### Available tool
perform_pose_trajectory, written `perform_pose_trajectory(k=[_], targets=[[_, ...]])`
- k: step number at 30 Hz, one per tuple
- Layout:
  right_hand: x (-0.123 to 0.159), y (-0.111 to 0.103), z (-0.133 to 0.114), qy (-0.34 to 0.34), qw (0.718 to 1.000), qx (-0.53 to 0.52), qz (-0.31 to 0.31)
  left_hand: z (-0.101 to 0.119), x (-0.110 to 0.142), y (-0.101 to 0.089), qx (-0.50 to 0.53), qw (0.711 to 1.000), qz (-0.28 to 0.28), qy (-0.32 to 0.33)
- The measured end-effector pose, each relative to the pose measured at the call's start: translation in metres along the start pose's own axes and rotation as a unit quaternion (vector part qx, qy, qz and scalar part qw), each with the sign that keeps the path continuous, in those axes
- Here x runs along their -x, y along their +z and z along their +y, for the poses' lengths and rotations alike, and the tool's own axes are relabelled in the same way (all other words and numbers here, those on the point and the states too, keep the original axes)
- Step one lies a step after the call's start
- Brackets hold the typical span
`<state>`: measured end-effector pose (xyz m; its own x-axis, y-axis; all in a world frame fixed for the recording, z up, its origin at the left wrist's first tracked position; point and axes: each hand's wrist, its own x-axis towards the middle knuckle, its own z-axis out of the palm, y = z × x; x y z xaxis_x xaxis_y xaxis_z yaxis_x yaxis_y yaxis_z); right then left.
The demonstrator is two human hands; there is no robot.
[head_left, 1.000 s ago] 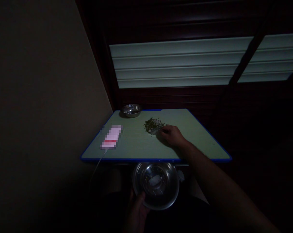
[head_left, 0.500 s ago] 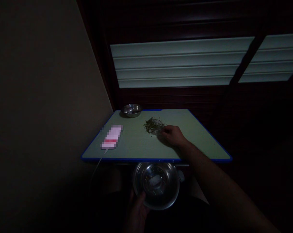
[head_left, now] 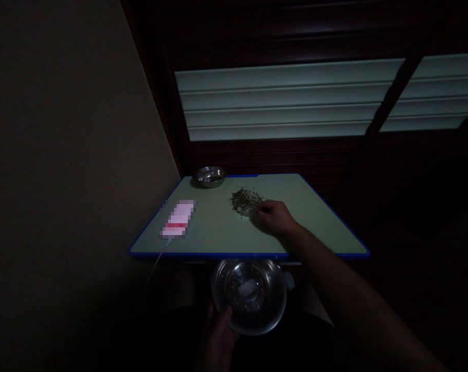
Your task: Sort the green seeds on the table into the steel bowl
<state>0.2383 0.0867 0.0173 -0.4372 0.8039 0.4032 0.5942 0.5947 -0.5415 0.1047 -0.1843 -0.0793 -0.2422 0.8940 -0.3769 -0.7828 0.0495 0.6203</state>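
Observation:
My left hand grips the rim of a steel bowl in front of the table edge, thumb over the rim. In the bowl lie a pale piece and small specks, too dark to name. On the tabletop, my right hand is closed at the near right side of a loose pile of small greenish-brown bits. A greyish, see-through patch shows by its fingertips, among the bits. What the fingers pinch is too small and dim to make out.
The pale green table has a blue rim. A smaller steel bowl stands at its far left corner. A phone, blurred out, lies at left with a white cable over the edge. Dark panelling with pale slats rises behind.
Almost nothing differs. My right hand stays at the pile and my left hand still holds the bowl; the whole view shifts only slightly.

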Motion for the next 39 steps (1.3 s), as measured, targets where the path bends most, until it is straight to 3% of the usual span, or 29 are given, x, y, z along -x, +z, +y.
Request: perform_pose_trajectory(k=[16, 39], targets=[[0.000, 0.002, 0.003, -0.042, 0.998, -0.044, -0.025, 0.000, -0.001, 0.002, 0.019, 1.000, 0.012, -0.003], [0.003, 0.006, -0.011, -0.007, 0.985, -0.151, -0.081, 0.000, 0.001, 0.009, 0.020, 0.999, 0.045, 0.011]])
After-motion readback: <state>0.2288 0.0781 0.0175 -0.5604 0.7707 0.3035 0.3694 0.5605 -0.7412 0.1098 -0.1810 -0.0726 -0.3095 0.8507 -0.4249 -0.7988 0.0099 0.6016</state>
